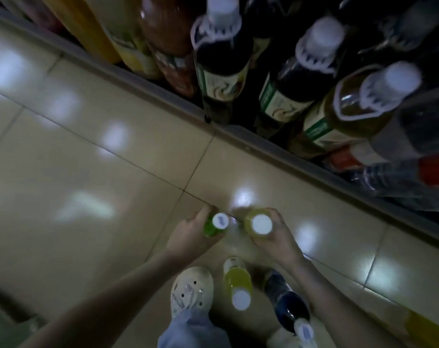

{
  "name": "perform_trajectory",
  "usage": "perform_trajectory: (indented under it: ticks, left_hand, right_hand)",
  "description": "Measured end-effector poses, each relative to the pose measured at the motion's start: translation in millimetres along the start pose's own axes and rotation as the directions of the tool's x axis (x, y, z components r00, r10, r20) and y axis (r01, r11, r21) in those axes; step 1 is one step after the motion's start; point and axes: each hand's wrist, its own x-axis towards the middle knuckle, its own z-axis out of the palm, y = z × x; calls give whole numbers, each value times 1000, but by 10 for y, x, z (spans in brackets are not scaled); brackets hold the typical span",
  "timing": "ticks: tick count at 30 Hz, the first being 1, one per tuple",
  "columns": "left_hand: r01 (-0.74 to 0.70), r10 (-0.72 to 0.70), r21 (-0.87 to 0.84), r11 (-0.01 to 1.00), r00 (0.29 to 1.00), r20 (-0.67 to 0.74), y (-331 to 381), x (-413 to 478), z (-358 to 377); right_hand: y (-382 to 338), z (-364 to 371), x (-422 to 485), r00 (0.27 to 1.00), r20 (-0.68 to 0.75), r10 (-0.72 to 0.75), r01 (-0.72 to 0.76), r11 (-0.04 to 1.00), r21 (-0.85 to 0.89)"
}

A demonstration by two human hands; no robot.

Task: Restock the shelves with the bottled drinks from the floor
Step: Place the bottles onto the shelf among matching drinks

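The person's left hand point(190, 232) has its fingers and thumb curled round the shoulder of a small green plastic bottle with a white cap point(214, 226), gripping it from the left side. Just beside it, the right hand point(281, 237) wraps the upper body of a small yellow plastic bottle with a white cap point(259, 224) in the same way, fingers bent round the far side and thumb on the near side. The two bottles are close together above the glossy beige tiled floor point(87, 159); whether their bases touch the tiles cannot be told from this steep angle. Nearer the person, between the two forearms, a yellow-green drink bottle with a white cap point(238, 282) is on the floor, and just to its right a dark blue bottle with a pale cap point(286, 300). A white perforated clog point(190, 290) under a light blue denim trouser leg point(193, 330) is planted to the left of the yellow-green one. Along the upper right runs the grey front edge of the low shelf point(163, 94), already holding dark bottles with white caps and green-and-cream labels point(223, 59), an amber bottle of the same kind point(359, 106), and orange and reddish-brown bottles point(163, 28) further left.
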Motion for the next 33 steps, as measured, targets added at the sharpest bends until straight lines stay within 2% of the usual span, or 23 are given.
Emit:
perform_trajectory:
  ticks: [2,5,8,13,19,23,27,30,33]
  left_hand:
    - [-81,81,44,996,997,-9,86,63,61]
    - [-95,94,9,995,995,20,125,22,51]
    - [-39,40,-55,998,999,15,53,-103,0]
    - [26,-25,-86,996,1000,9,128,-428,-127]
    - [119,-116,-20,993,989,95,882,-858,-733]
    - [-37,37,3,999,999,23,1758,-1351,-1611]
    - [-230,235,92,969,971,-48,2730,-1925,-2649]
    - [-362,356,-9,932,921,-158,3415,-2326,-3403]
    - [-512,477,-55,857,830,-290,4011,-2633,-4051]
  right_hand:
    - [159,72,103,999,40,-30,31,999,-24]
    - [221,111,-32,1000,-15,28,-27,996,81]
    - [67,23,-211,996,-22,82,-79,991,107]
    - [-301,-132,-669,998,-27,53,-53,998,25]
    - [-1090,-629,-1515,997,-68,38,-41,999,-33]
    - [-1904,-1290,-2172,989,-134,-57,42,993,-112]
    - [-2976,-2108,-2835,958,-228,-175,141,977,-158]
    - [-3762,-2666,-3297,902,-333,-274,241,961,-137]
    - [-4445,-3125,-3699,813,-474,-337,324,939,-112]
